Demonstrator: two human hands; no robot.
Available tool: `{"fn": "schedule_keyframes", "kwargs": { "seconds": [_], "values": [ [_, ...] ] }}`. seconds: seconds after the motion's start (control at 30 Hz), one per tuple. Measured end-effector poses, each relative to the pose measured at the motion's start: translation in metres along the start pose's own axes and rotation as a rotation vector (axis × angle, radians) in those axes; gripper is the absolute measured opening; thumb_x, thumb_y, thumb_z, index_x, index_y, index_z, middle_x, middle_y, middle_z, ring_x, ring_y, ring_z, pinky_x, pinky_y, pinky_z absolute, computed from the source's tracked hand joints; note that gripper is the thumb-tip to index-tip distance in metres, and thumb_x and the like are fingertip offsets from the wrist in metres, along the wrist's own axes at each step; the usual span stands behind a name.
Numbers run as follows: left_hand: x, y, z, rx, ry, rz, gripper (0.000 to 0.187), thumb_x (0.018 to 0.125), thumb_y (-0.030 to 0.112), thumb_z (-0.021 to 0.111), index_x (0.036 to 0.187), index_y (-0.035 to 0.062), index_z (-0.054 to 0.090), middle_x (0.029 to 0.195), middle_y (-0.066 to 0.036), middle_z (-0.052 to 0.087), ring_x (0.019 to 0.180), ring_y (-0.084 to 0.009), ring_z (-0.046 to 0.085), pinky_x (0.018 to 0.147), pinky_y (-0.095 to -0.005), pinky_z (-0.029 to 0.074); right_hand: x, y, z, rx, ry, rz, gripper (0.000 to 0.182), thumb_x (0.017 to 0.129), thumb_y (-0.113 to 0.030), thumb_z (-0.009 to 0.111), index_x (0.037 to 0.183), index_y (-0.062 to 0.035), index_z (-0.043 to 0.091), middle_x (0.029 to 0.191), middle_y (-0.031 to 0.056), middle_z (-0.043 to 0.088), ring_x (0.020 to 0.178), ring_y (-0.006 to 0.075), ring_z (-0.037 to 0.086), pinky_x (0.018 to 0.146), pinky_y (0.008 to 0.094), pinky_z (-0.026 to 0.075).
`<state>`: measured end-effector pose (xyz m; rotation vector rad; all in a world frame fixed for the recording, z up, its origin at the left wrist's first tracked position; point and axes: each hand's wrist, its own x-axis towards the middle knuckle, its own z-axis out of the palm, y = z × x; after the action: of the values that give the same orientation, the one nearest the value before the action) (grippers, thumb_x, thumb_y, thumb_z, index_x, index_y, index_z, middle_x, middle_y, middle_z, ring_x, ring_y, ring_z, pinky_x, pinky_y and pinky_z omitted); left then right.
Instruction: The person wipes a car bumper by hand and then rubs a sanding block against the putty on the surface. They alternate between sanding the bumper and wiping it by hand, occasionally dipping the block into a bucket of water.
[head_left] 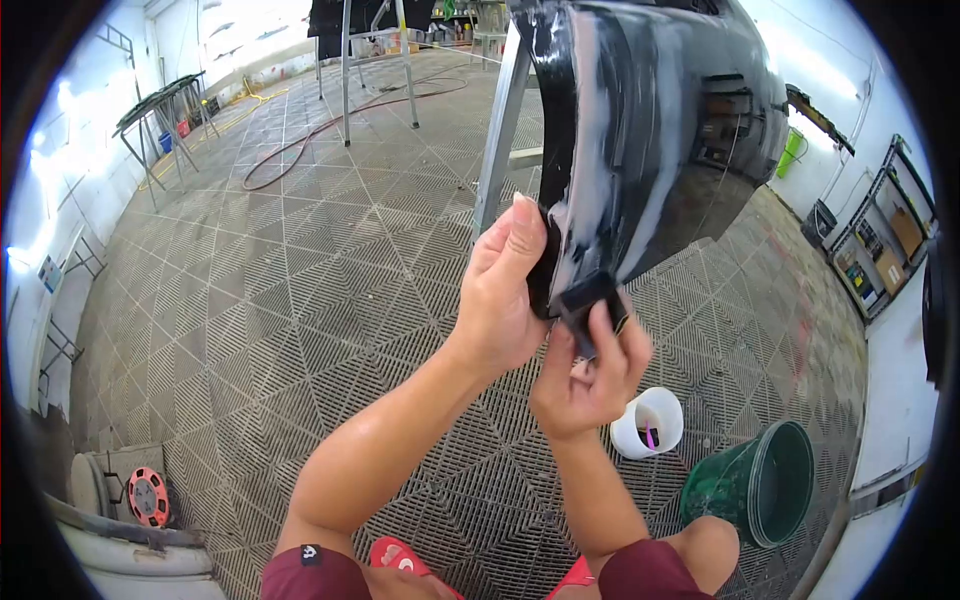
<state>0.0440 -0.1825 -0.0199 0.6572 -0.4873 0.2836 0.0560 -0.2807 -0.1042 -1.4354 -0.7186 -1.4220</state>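
A glossy black car bumper (640,140) hangs in front of me, with greyish-white streaks and a pale pinkish band along its left edge. My left hand (505,285) is closed around the lower left edge, thumb up, with its other fingers partly hidden. In my right hand (595,375) a small black sanding block (588,300) is pinched between thumb and fingers. The block lies against the bumper's lower corner.
A metal stand leg (500,140) rises behind the bumper. Near my feet are a white bucket (672,408) and a green bucket (725,485). A red hose (300,150) crosses the grated floor (270,350). At lower left lies a red reel-like disc (149,497).
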Motion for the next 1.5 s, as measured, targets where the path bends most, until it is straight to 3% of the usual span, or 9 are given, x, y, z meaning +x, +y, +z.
{"fn": "schedule_keyframes", "kwargs": {
  "seconds": [0.33, 0.4, 0.47, 0.5, 0.83, 1.2, 1.33, 1.37, 1.5],
  "values": [
    [0.000, 0.000, -0.008, -0.082, -0.039, -0.029, 0.039, 0.111, 0.036, 0.049, 0.118, 0.0009, 0.063, 0.112, -0.008, 0.072, 0.099, -0.0155, 0.069, 0.090, -0.0316, 0.056, 0.042, 0.041, -0.016, -0.032, -0.247, -0.444, 0.028, 0.091, -0.015, 0.073, 0.116, -0.0138, 0.061, 0.133, 0.0132, 0.067, 0.122, 0.0387, 0.061, 0.107, 0.0590, 0.043],
    [-0.003, -0.005, -0.011, -0.098, -0.018, -0.060, 0.036, 0.111, 0.036, 0.050, 0.115, 0.0021, 0.063, 0.111, -0.007, 0.072, 0.098, -0.0143, 0.069, 0.089, -0.0313, 0.056, 0.069, 0.043, -0.009, 0.017, -0.242, -0.577, 0.035, 0.093, -0.009, 0.061, 0.126, -0.0076, 0.049, 0.134, 0.0226, 0.063, 0.121, 0.0466, 0.061, 0.107, 0.0673, 0.043],
    [0.000, 0.001, -0.008, -0.067, -0.037, -0.047, 0.034, 0.111, 0.035, 0.051, 0.112, 0.0029, 0.063, 0.109, -0.006, 0.071, 0.096, -0.0140, 0.068, 0.088, -0.0312, 0.055, 0.050, 0.055, -0.025, 0.058, -0.331, -0.602, 0.040, 0.094, -0.012, 0.066, 0.129, -0.0069, 0.047, 0.132, 0.0213, 0.064, 0.121, 0.0453, 0.061, 0.105, 0.0669, 0.044],
    [0.001, -0.002, -0.020, 0.008, -0.107, -0.029, 0.057, 0.113, 0.044, 0.037, 0.142, -0.0027, 0.051, 0.137, -0.019, 0.063, 0.124, -0.0290, 0.065, 0.110, -0.0441, 0.050, 0.034, 0.059, -0.034, 0.016, -0.372, -0.572, 0.040, 0.094, -0.014, 0.068, 0.129, -0.0064, 0.049, 0.132, 0.0202, 0.065, 0.121, 0.0444, 0.061, 0.105, 0.0663, 0.045],
    [0.002, 0.009, -0.003, -0.020, 0.000, -0.009, 0.039, 0.111, 0.036, 0.049, 0.116, 0.0008, 0.065, 0.114, -0.009, 0.072, 0.098, -0.0147, 0.069, 0.088, -0.0306, 0.056, 0.039, 0.048, -0.029, 0.022, -0.395, -0.559, 0.030, 0.087, -0.023, 0.072, 0.116, -0.0142, 0.074, 0.124, 0.0020, 0.072, 0.119, 0.0288, 0.062, 0.111, 0.0542, 0.042],
    [-0.002, 0.001, -0.005, -0.058, -0.015, -0.098, 0.033, 0.112, 0.035, 0.049, 0.114, 0.0052, 0.063, 0.107, -0.005, 0.071, 0.094, -0.0125, 0.069, 0.086, -0.0304, 0.057, 0.073, 0.036, -0.019, -0.001, -0.360, -0.612, 0.023, 0.089, -0.022, 0.070, 0.110, -0.0146, 0.075, 0.124, 0.0022, 0.072, 0.121, 0.0277, 0.061, 0.111, 0.0519, 0.042],
    [-0.002, 0.009, -0.007, -0.054, -0.009, -0.112, 0.039, 0.111, 0.037, 0.050, 0.124, 0.0023, 0.062, 0.117, -0.010, 0.072, 0.099, -0.0168, 0.070, 0.090, -0.0317, 0.057, 0.045, 0.037, -0.019, 0.005, -0.331, -0.529, 0.025, 0.090, -0.024, 0.069, 0.111, -0.0144, 0.074, 0.124, 0.0030, 0.072, 0.121, 0.0279, 0.061, 0.110, 0.0518, 0.041],
    [0.001, 0.007, -0.019, 0.149, -0.071, -0.062, 0.057, 0.113, 0.043, 0.035, 0.144, -0.0026, 0.049, 0.139, -0.019, 0.062, 0.121, -0.0286, 0.066, 0.107, -0.0431, 0.053, 0.050, 0.036, -0.013, 0.014, -0.314, -0.543, 0.025, 0.090, -0.024, 0.069, 0.111, -0.0144, 0.074, 0.124, 0.0030, 0.072, 0.121, 0.0279, 0.061, 0.110, 0.0518, 0.041],
    [0.002, -0.006, -0.044, -0.184, -0.252, -0.102, 0.053, 0.113, 0.043, 0.037, 0.141, 0.0009, 0.052, 0.133, -0.014, 0.065, 0.121, -0.0252, 0.066, 0.105, -0.0404, 0.054, 0.100, 0.015, -0.005, -0.037, -0.304, -0.556, 0.031, 0.088, -0.019, 0.065, 0.116, -0.0093, 0.075, 0.127, 0.0069, 0.071, 0.120, 0.0299, 0.063, 0.109, 0.0514, 0.042]
  ]
}}
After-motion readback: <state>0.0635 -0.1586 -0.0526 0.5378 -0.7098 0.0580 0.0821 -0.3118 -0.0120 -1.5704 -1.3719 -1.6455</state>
